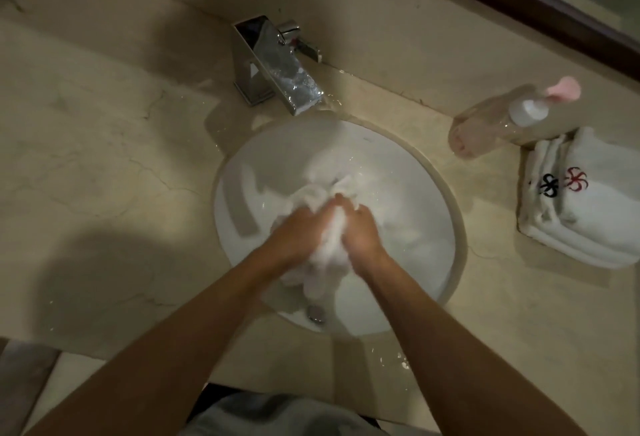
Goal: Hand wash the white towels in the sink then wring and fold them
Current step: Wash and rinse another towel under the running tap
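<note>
1. Head view: both hands, left and right, are bunching a wet white towel inside the round sink.
2. Countertop has bare marble left of the sink; folded towels and a soap bottle sit on the right.
3. Faucet is at the far rim.

Faucet overhangs the sink rim; bottle and folded towels crowd its right, seemingly.
</note>
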Tool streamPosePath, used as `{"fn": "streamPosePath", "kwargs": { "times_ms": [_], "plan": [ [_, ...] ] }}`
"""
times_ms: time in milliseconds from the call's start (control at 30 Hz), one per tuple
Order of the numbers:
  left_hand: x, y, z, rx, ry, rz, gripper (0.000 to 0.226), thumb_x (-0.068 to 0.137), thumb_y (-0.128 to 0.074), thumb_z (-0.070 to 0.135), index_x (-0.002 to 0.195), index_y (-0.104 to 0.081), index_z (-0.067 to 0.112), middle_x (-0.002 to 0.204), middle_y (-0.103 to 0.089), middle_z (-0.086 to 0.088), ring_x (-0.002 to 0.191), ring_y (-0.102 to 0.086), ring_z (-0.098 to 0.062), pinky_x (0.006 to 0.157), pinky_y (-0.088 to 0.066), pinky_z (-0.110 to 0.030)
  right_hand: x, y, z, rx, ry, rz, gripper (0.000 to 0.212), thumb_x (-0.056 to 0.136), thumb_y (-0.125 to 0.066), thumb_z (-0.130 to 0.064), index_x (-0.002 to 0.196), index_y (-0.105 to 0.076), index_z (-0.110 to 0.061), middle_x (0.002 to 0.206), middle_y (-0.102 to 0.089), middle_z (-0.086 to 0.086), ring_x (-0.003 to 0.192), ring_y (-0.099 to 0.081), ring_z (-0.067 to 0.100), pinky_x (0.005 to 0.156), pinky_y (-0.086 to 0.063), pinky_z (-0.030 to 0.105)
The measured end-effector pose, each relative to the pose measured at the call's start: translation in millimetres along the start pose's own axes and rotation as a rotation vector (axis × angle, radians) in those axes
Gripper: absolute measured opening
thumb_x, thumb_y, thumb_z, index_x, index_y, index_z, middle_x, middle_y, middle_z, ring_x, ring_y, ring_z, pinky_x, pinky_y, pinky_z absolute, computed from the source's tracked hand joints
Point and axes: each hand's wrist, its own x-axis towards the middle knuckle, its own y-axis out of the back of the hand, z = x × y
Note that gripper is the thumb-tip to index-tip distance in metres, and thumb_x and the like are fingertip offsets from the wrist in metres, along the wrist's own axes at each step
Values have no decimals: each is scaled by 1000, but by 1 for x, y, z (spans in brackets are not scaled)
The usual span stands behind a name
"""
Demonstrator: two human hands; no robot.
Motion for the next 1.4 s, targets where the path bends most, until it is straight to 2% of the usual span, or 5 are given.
{"fn": "streamPosePath", "kwargs": {
  "times_ms": [267,467,600,767,1400],
  "plan": [
    [23,18,-23,-162,110,116,65,92,-49,64,118,-65,6,112,-69,-12,100,-65,-29,88,-50,-34,-30,6,18,382,-54,-136,34,100,-52,-32,114,-71,-7,107,-75,14,103,-72,28,96,-55,39],
    [12,36,-54,-1087,201,-136,51,80,-50,12,129,-60,-2,129,-61,-22,118,-59,-37,107,-41,-53,-35,55,48,1274,-241,-248,74,99,-35,-55,149,-40,1,147,-47,29,141,-39,43,122,-18,53],
    [-1,31,-35,-1142,141,-291,60,96,-40,46,131,-58,-1,132,-58,-22,129,-51,-35,112,-36,-42,-41,51,22,1107,-233,-352,75,99,-40,-58,148,-43,-2,147,-49,25,140,-43,39,120,-25,52],
    [-10,-5,1,-339,-16,92,40,104,-37,33,108,-66,5,103,-69,-17,100,-64,-30,78,-50,-33,-41,-3,-6,-31,399,17,26,96,-58,-34,108,-71,-15,95,-74,-2,94,-71,13,87,-57,30],
    [-2,-19,18,-47,-94,89,42,105,-38,37,111,-66,6,95,-66,-9,90,-62,-20,75,-44,-22,15,-6,13,47,-20,263,32,101,-44,-28,80,-61,-10,81,-66,11,82,-66,31,74,-52,39]
  ]
}}
